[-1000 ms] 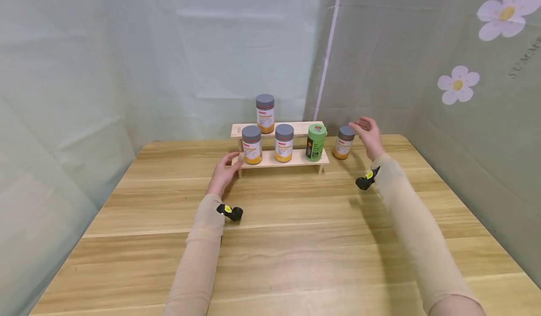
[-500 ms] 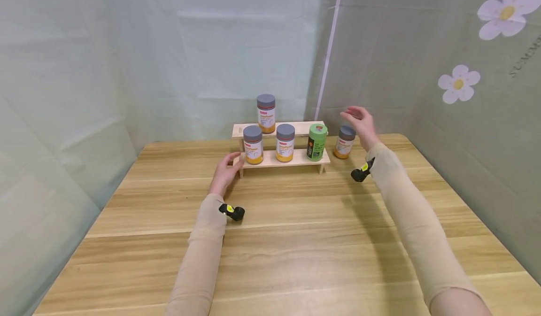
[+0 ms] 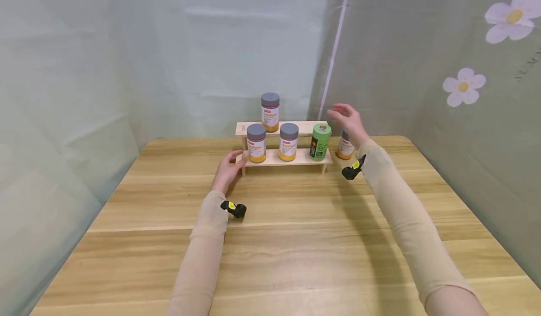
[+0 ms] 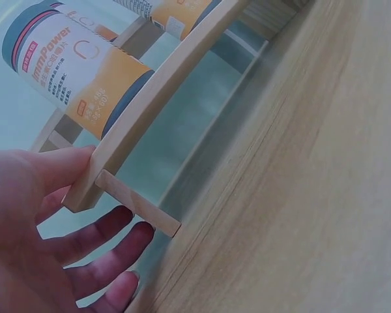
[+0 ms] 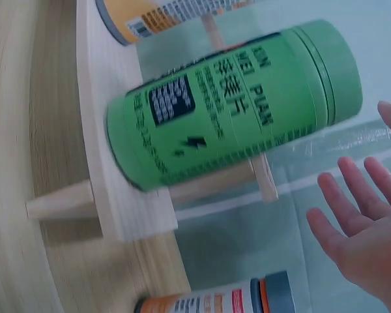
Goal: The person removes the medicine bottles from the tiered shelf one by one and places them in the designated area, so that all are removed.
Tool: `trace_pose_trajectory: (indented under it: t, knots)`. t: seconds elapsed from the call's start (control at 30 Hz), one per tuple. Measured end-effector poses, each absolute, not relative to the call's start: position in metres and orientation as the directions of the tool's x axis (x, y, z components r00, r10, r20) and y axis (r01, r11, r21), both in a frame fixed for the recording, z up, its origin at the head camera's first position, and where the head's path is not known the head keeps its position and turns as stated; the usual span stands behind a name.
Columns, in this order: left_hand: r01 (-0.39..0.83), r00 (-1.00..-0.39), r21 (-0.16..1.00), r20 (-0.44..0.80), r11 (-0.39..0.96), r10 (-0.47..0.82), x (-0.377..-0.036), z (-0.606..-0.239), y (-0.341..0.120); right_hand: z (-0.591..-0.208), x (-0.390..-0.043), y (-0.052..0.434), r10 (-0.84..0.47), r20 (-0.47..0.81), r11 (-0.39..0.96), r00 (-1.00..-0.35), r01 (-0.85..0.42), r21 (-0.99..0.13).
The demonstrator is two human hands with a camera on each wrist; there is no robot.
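Note:
A two-tier wooden rack (image 3: 296, 160) stands at the back of the table. My left hand (image 3: 227, 169) holds the left end of its lower board, thumb on top; the other fingers reach beneath and beside it, near a rack leg (image 4: 137, 203). Close to that thumb is a grey-capped supplement bottle (image 4: 78, 72). My right hand (image 3: 350, 122) hovers empty with loosely bent fingers, up and to the right of the green bottle (image 3: 320, 142) on the lower tier. Below it, partly hidden by the hand and wrist, another grey-capped bottle (image 3: 344, 149) stands on the table.
A second grey-capped bottle (image 3: 289, 142) sits mid lower tier, and one more bottle (image 3: 270, 112) is on the upper tier. The wooden table (image 3: 287, 241) stretches toward me. Pale curtains (image 3: 220, 48) hang close behind and on both sides.
My right hand has moved up and left, from beside the bottle on the table to above it, near the green bottle. The left hand stays at the rack. The view shifts slightly.

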State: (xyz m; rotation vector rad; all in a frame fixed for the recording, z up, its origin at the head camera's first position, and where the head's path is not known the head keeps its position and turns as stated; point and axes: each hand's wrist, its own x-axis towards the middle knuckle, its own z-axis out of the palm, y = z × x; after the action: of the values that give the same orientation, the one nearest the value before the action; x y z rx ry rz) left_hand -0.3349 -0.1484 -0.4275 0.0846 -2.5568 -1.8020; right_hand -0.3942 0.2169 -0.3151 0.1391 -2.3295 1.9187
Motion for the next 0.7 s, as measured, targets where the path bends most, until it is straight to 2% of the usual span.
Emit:
trace_pose_trajectory:
  t: [0.3,0.7]
  knots:
    - [-0.025,-0.999,0.939,-0.008,0.342,-0.050,-0.337,-0.428,-0.145,-0.303,-0.397,0.203,-0.035,0.172,0.165,-0.984,-0.175,-0.971]
    - [-0.018,-0.999,0.939,-0.001,0.344,-0.050,-0.335,-0.429,-0.148,-0.283,-0.395,0.182,-0.188,0.207,0.120,-0.960,-0.232,-0.965]
